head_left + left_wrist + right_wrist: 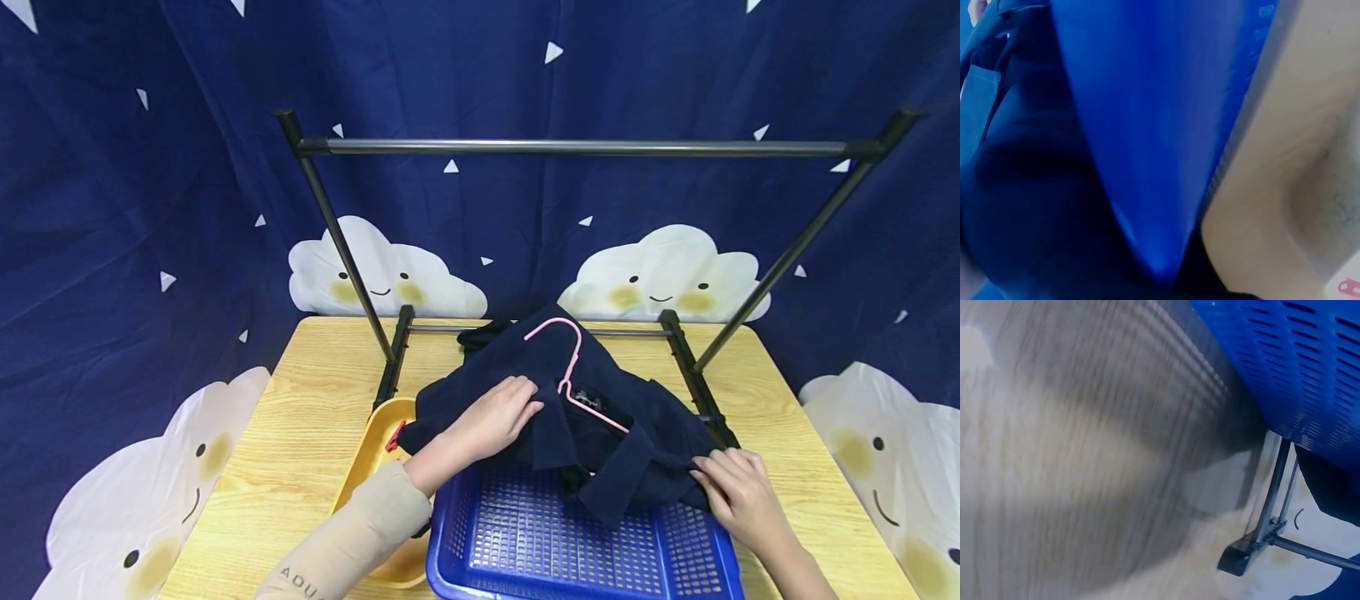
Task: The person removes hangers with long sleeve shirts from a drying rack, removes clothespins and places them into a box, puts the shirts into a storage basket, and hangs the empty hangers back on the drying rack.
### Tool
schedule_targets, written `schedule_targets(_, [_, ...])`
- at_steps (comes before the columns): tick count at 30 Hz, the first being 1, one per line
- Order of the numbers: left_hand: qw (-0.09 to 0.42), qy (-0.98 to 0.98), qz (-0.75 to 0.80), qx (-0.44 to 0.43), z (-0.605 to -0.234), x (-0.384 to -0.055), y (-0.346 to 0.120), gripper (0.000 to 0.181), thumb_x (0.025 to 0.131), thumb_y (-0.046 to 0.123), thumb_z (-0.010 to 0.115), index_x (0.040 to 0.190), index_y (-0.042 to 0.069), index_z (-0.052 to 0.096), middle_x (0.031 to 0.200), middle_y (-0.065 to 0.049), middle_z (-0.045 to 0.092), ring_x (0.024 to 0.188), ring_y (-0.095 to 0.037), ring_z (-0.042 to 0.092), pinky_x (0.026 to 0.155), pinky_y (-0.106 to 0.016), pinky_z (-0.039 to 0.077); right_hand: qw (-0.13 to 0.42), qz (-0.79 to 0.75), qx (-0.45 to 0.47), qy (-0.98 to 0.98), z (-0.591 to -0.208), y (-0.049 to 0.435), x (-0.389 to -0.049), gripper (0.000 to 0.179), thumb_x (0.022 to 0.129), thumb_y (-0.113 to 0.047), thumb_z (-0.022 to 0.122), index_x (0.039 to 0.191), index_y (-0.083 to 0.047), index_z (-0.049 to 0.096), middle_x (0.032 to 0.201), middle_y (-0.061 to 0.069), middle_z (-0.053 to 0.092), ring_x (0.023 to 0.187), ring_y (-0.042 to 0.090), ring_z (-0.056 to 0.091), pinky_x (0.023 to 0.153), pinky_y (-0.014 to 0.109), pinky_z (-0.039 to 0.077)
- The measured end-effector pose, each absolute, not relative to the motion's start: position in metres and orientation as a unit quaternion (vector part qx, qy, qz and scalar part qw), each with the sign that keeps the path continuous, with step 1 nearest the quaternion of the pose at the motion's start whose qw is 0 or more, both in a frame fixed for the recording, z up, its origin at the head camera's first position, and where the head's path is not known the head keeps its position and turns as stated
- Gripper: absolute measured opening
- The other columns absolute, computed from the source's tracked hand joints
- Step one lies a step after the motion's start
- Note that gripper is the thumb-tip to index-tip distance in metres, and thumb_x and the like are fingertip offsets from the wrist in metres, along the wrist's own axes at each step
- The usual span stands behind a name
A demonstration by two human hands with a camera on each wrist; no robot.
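A person's two hands work on a navy collared shirt (551, 437) spread over the far part of a blue mesh basket (555, 542) on a wood-grain table (277, 433). The left hand (495, 418), reaching from a beige sleeve (382, 508) with partly cut-off lettering, grips the cloth to the left of the collar with bent fingers. The right hand (738, 492) pinches the shirt's edge at the right, above the basket's side. A pink hanger (574, 358) lies at the neck opening, its hook up over the shirt and one arm running beneath the collar, beside a dark neck label (591, 400). To the basket's left is a yellow tray (367, 454), where a red clip (394, 437) shows by the shirt's edge. Behind, a black rack (585, 147) stands on the table, its crossbar high above the shirt. A dark blue curtain (480, 67) with white triangles and smiling clouds closes the scene. The wrist views show mostly basket wall and tabletop.
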State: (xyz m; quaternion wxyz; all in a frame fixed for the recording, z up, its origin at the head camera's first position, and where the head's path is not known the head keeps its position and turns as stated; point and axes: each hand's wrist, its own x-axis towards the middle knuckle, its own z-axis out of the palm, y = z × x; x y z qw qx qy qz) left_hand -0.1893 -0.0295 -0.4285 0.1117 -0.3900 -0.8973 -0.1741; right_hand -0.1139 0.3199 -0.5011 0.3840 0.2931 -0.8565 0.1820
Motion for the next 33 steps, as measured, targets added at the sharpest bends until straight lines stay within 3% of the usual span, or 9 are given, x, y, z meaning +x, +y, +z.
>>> schedule_targets(8, [0.135,-0.884,-0.202,-0.400,-0.421,-0.192,-0.033,0.016,0.096,0.021,0.046,0.100,0.007,0.052,0.092,-0.002,0.052,0.091,-0.015,0.051,0.087,-0.027,0.041,0.338,0.196,0.306,-0.869,-0.475,0.322,-0.116,0.044,0.096,-0.042,0.039,0.082,-0.008,0.063,0.071,-0.006,0.055,0.066,0.012,0.047,0.076,0.036,0.030])
schedule_targets(13, [0.160,-0.877,-0.201,-0.406,-0.418,-0.195,-0.037,0.015,0.095,0.020,0.047,0.099,0.006,0.052,0.090,-0.002,0.052,0.088,-0.016,0.051,0.083,-0.028,0.042,0.286,0.206,0.284,-0.892,-0.444,0.315,-0.118,0.023,0.085,-0.031,0.061,0.093,-0.010,0.063,0.075,-0.010,0.054,0.073,0.009,0.048,0.082,0.029,0.029])
schedule_targets(18, [0.185,-0.870,-0.201,-0.411,-0.414,-0.197,-0.039,0.015,0.094,0.018,0.049,0.099,0.005,0.053,0.089,-0.003,0.052,0.085,-0.017,0.050,0.081,-0.028,0.042,0.235,0.200,0.237,-0.921,-0.415,0.293,-0.120,0.037,0.073,-0.019,0.073,0.106,-0.010,0.061,0.082,-0.007,0.058,0.080,0.018,0.055,0.076,0.039,0.034])
schedule_targets(26, [0.203,-0.864,-0.194,-0.418,-0.410,-0.197,-0.039,0.015,0.093,0.018,0.050,0.099,0.004,0.053,0.089,-0.004,0.052,0.085,-0.017,0.050,0.082,-0.027,0.041,0.173,0.185,0.214,-0.943,-0.396,0.258,-0.125,0.046,0.077,-0.032,0.071,0.114,-0.008,0.056,0.094,0.004,0.064,0.084,0.024,0.062,0.070,0.046,0.046])
schedule_targets(33, [0.221,-0.856,-0.195,-0.425,-0.407,-0.195,-0.037,0.016,0.093,0.018,0.050,0.097,0.003,0.054,0.087,-0.004,0.052,0.084,-0.017,0.049,0.082,-0.027,0.041,0.135,0.153,0.176,-0.963,-0.403,0.242,-0.127,0.051,0.081,-0.038,0.066,0.117,-0.003,0.055,0.106,0.016,0.064,0.085,0.035,0.063,0.069,0.050,0.047])
